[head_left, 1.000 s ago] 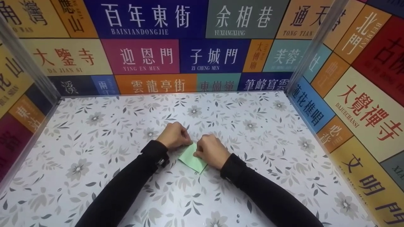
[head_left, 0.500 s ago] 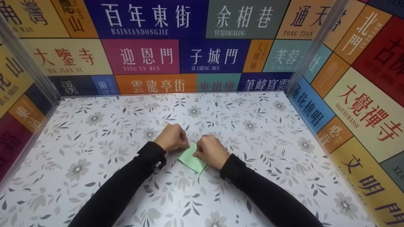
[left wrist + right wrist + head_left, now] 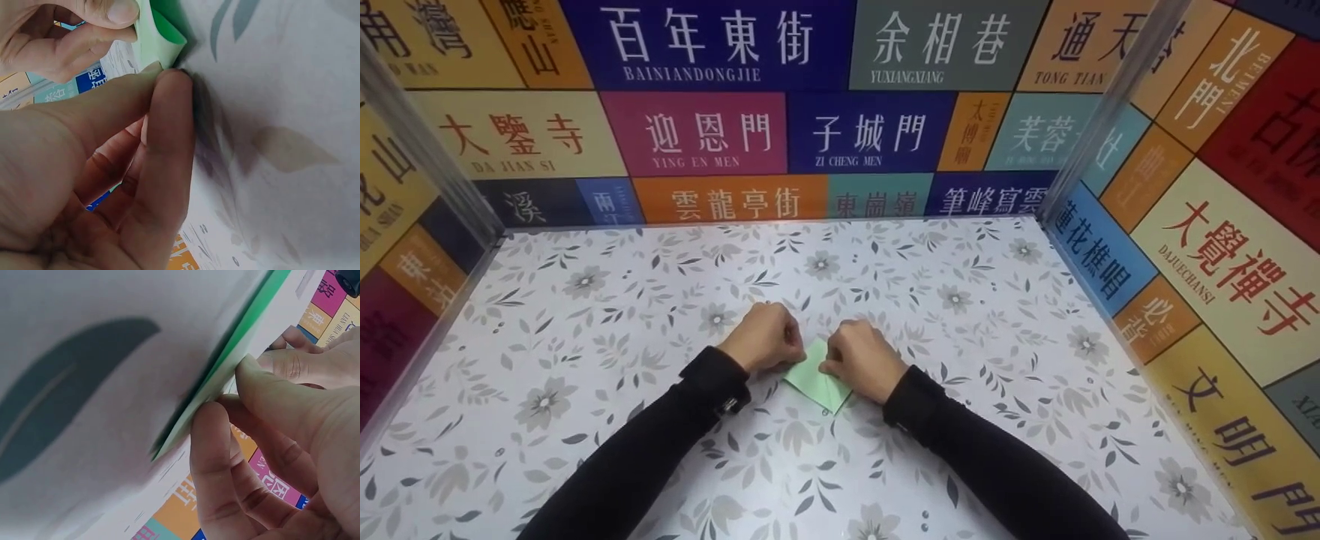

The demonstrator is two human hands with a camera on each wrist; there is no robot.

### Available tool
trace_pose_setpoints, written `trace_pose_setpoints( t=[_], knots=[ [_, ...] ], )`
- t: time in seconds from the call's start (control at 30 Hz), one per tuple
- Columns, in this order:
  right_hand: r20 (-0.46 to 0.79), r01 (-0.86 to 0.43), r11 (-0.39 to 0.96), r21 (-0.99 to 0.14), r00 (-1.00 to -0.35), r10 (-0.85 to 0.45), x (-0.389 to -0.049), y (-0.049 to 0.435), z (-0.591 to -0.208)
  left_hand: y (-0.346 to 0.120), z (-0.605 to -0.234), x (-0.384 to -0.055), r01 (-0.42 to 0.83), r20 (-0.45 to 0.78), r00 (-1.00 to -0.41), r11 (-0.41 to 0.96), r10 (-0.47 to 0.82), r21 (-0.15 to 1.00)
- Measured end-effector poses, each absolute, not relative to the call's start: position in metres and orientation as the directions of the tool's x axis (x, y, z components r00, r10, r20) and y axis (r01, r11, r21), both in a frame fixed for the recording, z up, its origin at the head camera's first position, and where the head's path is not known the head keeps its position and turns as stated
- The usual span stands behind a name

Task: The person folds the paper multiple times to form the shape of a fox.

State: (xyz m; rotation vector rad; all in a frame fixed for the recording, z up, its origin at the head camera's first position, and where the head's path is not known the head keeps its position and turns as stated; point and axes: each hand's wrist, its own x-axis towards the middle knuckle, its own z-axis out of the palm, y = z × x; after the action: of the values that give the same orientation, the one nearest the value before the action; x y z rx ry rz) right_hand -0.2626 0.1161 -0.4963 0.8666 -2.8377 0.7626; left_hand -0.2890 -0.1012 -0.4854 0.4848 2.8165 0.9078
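Observation:
A small piece of light green folded paper (image 3: pixel 812 385) lies on the patterned tabletop between both hands, one corner toward the person. My left hand (image 3: pixel 766 336) pinches its left edge, thumb tip against index fingertip; the left wrist view shows the paper (image 3: pixel 147 42) curling open in a rounded fold with a darker green inside. On the other side my right hand (image 3: pixel 867 360) holds the paper with thumb and curled index finger. Seen from the right wrist, the paper (image 3: pixel 183 424) is nearly edge-on, lying low along the table surface. The right palm hides its upper right part in the head view.
The white tabletop (image 3: pixel 585 337) carries a grey leaf and flower print. Colourful panels with large characters (image 3: pixel 694 135) wall it in at the back, left and right. Both forearms wear black sleeves (image 3: pixel 649 450).
My left hand has slid down and slightly left along the paper's left edge, toward the person. The right hand and the paper have stayed almost in place.

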Motion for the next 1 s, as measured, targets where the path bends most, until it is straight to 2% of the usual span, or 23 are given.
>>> trace_pose_setpoints(
  t=[0.27,0.73,1.0],
  knots=[
    [0.203,-0.538,0.728,-0.425,-0.840,-0.502,-0.261,0.117,-0.498,-0.109,-0.484,-0.280,0.253,-0.046,-0.938,0.767,0.344,0.589],
    [0.188,-0.506,0.727,-0.464,-0.858,-0.478,-0.261,0.117,-0.496,-0.125,-0.489,-0.263,0.330,0.004,-0.912,0.730,0.410,0.598],
    [0.188,-0.505,0.723,-0.471,-0.859,-0.477,-0.261,0.118,-0.495,-0.131,-0.491,-0.256,0.305,-0.026,-0.914,0.729,0.404,0.613]
  ],
)
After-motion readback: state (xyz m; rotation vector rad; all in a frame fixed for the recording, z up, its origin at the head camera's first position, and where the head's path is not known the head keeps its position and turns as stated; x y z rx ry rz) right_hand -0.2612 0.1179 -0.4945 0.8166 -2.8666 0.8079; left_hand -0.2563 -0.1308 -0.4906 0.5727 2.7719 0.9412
